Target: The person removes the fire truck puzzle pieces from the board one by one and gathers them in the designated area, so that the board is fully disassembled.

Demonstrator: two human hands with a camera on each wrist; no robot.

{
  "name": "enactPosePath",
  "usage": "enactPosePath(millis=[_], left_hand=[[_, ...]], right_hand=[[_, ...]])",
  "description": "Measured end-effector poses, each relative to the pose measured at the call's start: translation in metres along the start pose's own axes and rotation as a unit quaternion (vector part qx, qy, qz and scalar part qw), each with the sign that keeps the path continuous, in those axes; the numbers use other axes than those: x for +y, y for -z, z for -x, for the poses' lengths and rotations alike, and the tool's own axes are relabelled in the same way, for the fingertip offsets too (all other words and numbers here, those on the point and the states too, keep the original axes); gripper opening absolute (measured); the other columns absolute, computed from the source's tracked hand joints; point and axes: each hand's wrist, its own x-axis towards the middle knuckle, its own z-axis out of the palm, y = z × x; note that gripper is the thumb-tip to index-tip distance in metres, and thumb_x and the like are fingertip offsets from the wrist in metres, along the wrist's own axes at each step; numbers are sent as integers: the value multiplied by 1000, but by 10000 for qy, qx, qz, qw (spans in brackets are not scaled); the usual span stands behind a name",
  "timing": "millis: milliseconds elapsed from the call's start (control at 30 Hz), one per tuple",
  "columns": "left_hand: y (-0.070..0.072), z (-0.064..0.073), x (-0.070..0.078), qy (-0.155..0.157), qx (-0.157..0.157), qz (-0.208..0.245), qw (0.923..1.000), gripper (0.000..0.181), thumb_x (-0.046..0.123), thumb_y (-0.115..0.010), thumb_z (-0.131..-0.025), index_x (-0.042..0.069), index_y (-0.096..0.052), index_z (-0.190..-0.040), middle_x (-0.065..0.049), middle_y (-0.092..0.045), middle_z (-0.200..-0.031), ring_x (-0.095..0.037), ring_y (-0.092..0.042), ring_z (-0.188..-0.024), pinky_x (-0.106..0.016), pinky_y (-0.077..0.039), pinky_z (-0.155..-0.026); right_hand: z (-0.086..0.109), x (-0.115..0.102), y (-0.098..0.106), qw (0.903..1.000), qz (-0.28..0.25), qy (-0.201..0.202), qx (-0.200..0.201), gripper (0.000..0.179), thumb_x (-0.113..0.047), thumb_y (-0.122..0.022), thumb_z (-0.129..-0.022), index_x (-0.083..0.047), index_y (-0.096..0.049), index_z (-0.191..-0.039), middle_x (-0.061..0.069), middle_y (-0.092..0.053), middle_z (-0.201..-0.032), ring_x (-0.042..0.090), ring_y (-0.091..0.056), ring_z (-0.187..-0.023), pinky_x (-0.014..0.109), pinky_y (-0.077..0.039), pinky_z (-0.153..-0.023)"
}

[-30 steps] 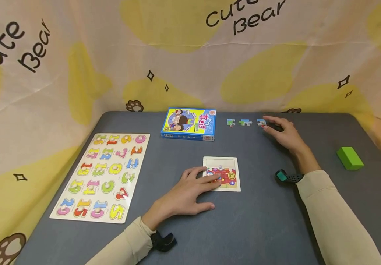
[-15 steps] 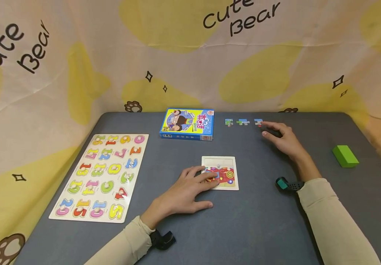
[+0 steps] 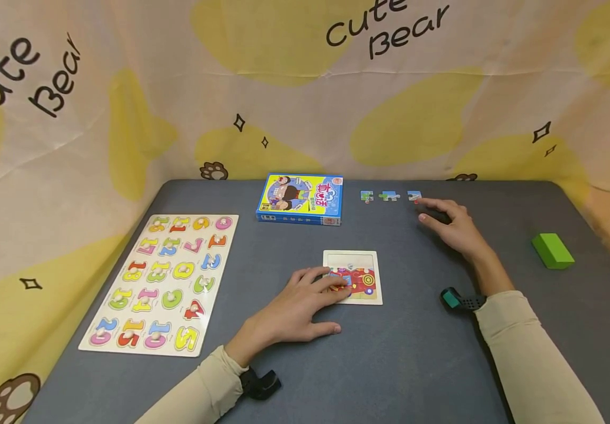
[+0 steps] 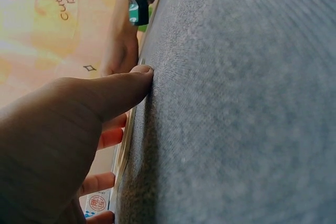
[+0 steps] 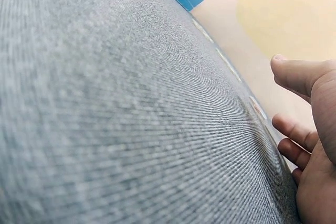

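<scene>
My left hand point(image 3: 296, 309) lies with fingers spread over the left part of a small puzzle board point(image 3: 352, 258). The lower part of that board is filled with a red vehicle picture point(image 3: 363, 284); its upper strip is bare. The left thumb rests on the table beside it. At the back, three jigsaw pieces point(image 3: 389, 196) lie in a row. My right hand point(image 3: 458, 229) is just in front of the rightmost piece point(image 3: 414, 195), index fingertip right at its edge. In the right wrist view the thumb and fingers point(image 5: 294, 129) stand apart with nothing between them.
A blue and yellow box point(image 3: 299, 199) lies at the back, left of the pieces. On the left is a large number puzzle board point(image 3: 177, 321). A green block point(image 3: 553, 251) lies on the right. A printed curtain point(image 3: 294, 88) hangs behind the table.
My right hand has drawn back slightly from the rightmost piece, so more of that piece shows. The left hand stays on the puzzle board. The head view has shifted a little.
</scene>
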Motion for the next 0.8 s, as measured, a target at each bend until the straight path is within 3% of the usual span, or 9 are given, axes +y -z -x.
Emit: enactPosePath(millis=[200,300,533,800], left_hand=[[-2,0,-2,66,32,263,9996,63,47,-69,-94,26,-51,-151,4,-51,-151,-27,-31,-150,-55,-24,-119],[-2,-1,-5,332,256,568,9975,61,45,-71,-93,26,-54,-149,3,-50,-154,-27,-32,-149,-57,-26,-116],[-3,-8,-18,1317,1135,1330,9758,56,36,-77,-90,20,-61,-142,0,-48,-159,-34,-25,-155,-66,-18,-117],[-4,-11,-28,1765,1214,1399,9667,53,39,-80,-86,23,-66,-134,5,-50,-156,-38,-14,-158,-67,0,-120]], right_hand=[[2,0,0,10000,36,-17,-40,50,-37,-61,-102,-17,-55,-148,16,-43,-154,39,-22,-142,67,-19,-110],[2,0,-1,10000,35,-26,-39,50,-37,-62,-102,-17,-55,-148,16,-43,-154,38,-23,-140,66,-20,-110],[3,0,-1,10000,14,45,-4,49,-34,-63,-102,-16,-56,-147,16,-45,-152,38,-25,-140,65,-20,-110],[6,-3,0,9999,84,-20,-114,51,-37,-63,-101,-18,-54,-148,16,-42,-154,40,-22,-142,69,-18,-111]])
